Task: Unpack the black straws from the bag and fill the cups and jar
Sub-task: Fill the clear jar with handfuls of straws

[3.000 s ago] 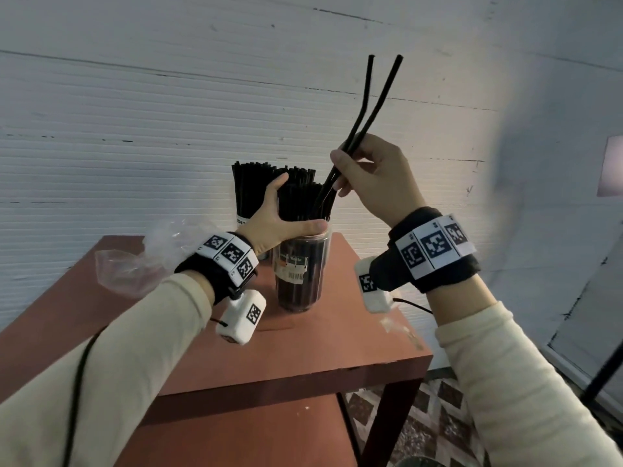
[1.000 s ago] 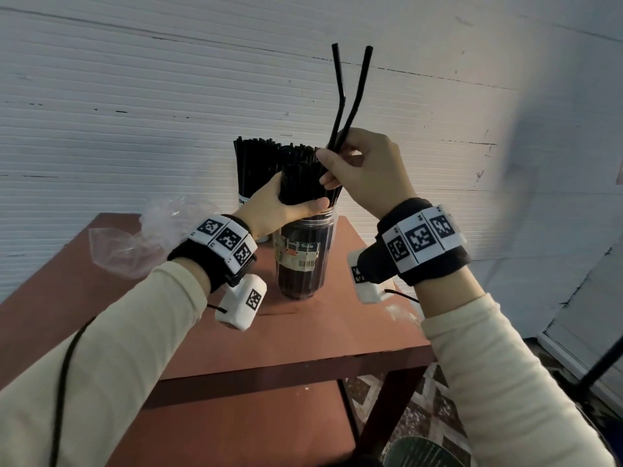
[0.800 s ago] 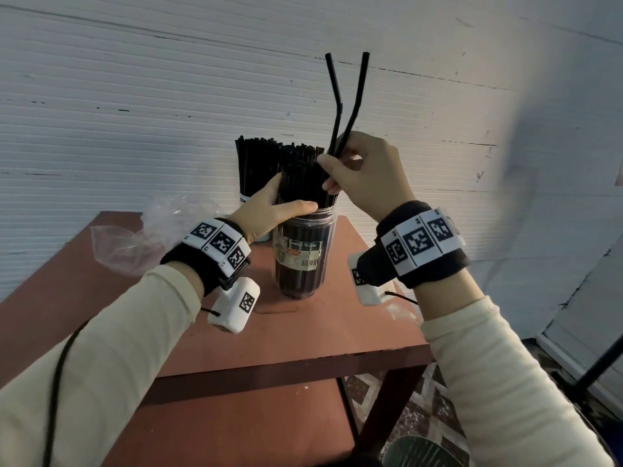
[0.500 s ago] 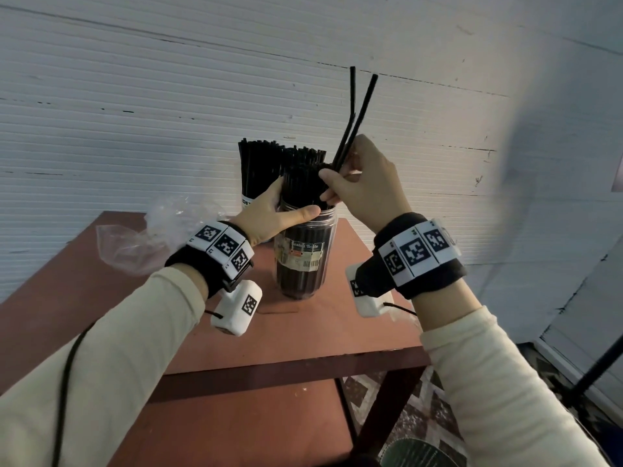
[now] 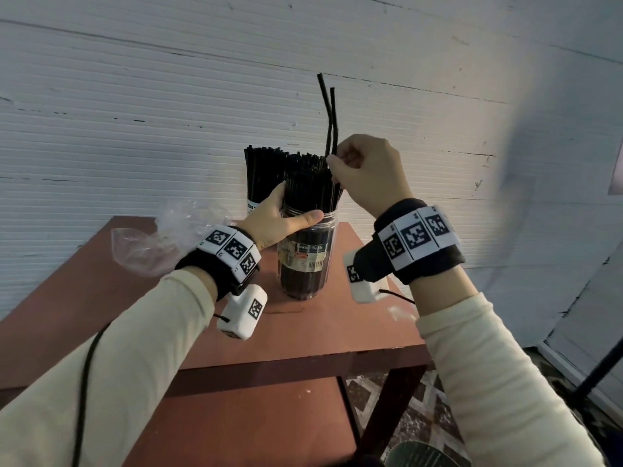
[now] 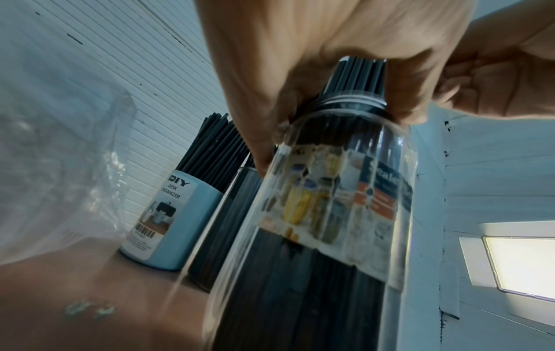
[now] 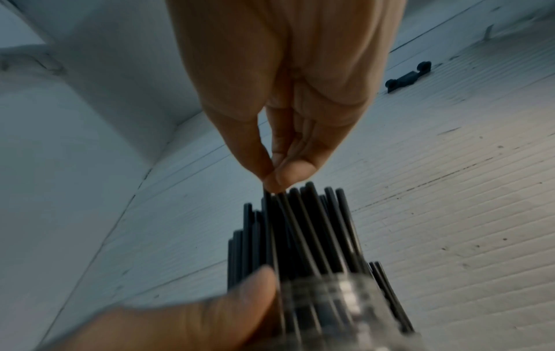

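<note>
Reddish table (image 5: 337,328) against a white ribbed wall (image 5: 135,112). My left hand (image 5: 273,220) wraps the neck of the clear jar (image 5: 305,261), which is packed with straws (image 5: 312,183). Right hand (image 5: 367,176) just above it pinches two straws (image 5: 331,116) standing upright. Behind my left fingers sits a blue cup (image 6: 168,220), also full, and a crumpled bag (image 5: 151,244) further left.

My reddish-brown worktop (image 5: 323,332) stands against a white ribbed wall (image 5: 135,96); below its right edge I see patterned floor tiles (image 5: 421,409) and a lower shelf (image 5: 236,423).
</note>
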